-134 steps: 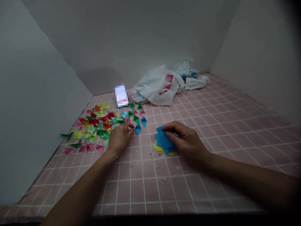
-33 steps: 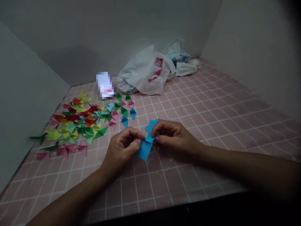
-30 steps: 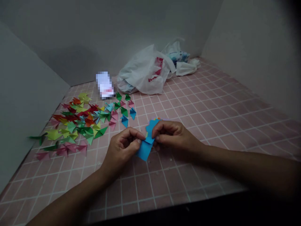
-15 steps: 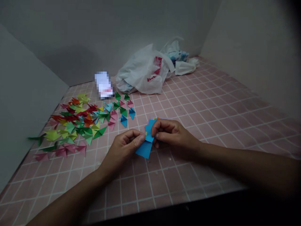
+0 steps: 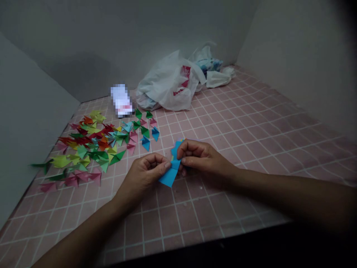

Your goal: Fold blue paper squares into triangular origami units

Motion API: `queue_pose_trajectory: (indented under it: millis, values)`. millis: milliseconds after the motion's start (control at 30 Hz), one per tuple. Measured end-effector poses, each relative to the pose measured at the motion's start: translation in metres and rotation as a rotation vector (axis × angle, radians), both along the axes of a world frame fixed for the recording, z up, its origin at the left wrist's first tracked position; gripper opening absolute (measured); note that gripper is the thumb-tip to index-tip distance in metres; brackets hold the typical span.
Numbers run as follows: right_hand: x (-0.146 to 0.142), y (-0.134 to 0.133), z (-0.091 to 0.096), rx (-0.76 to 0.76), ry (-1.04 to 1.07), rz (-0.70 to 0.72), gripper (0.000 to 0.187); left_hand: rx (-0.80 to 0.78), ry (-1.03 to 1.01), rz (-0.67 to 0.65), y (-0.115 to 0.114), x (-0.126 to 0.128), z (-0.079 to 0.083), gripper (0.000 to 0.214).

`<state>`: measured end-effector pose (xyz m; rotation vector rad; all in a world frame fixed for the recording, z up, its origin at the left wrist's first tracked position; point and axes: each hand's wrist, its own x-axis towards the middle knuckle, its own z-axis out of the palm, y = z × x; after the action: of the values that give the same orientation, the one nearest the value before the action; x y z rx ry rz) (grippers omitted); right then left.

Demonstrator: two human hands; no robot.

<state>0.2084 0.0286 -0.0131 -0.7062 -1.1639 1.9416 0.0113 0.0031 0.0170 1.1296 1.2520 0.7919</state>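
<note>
Pinching the blue paper (image 5: 169,177) from either side, the left hand (image 5: 146,169) and right hand (image 5: 202,157) hold it at the counter (image 5: 245,130); more coloured sheets (image 5: 174,150), partly hidden, show beside the right hand, and folded pieces (image 5: 98,154) lie leftward.

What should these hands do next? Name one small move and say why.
Probably press along the blue paper to firm its fold: what looks like a fold line crosses it, and fingertips of the left hand and right hand are at its opposite sides.
</note>
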Motion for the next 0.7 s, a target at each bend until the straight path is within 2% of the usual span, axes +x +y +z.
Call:
queue_pose_trajectory:
  millis: [433, 600, 700]
  values:
    - [0.0006, 0.0028, 0.0004, 0.037, -0.034, -0.037, 0.009, -0.01, 0.002, 0.046, 0.0004, -0.0023, -0.0034, 0.029]
    - [-0.0003, 0.0016, 0.0018, 0.053, -0.138, 0.03, 0.025, 0.047, 0.06, 0.044, -0.0014, 0.0001, -0.0012, 0.028]
    - [-0.0017, -0.0008, 0.003, 0.015, -0.193, 0.064, 0.024, 0.067, 0.091, 0.035, -0.0014, 0.0015, -0.0017, 0.029]
